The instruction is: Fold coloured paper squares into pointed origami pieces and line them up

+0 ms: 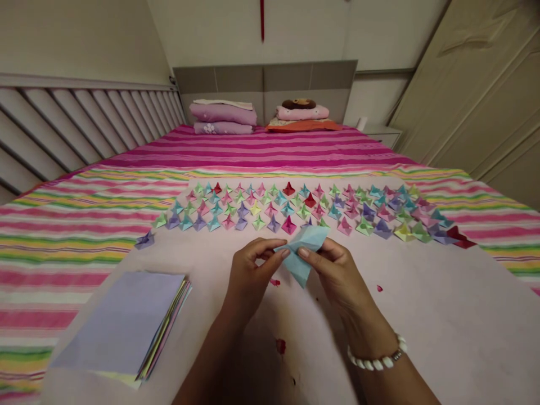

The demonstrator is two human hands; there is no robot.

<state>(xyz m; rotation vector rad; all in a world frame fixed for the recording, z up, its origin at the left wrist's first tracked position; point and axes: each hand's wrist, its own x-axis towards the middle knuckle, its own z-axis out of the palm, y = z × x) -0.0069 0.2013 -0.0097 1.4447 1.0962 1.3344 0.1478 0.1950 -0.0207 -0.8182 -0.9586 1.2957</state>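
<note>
A light blue sheet of folded paper [310, 239] is held up between my two hands above the pale board. My left hand [255, 267] pinches its left corner between thumb and fingers. On the other side, my right hand [337, 267] grips the paper with the thumb on the near face and the fingers behind, partly hidden. One point of the paper hangs down between the hands. Just beyond stand rows of small folded paper boats [289, 225] in many colours. A white beaded bracelet [377, 363] circles my right wrist.
A stack of coloured paper [126, 320] lies at the left on the pale board [442, 315], which rests on a striped bedspread [46, 264]. Folded bedding [223, 118] sits by the headboard [265, 79]. A slatted rail [84, 124] runs along the left.
</note>
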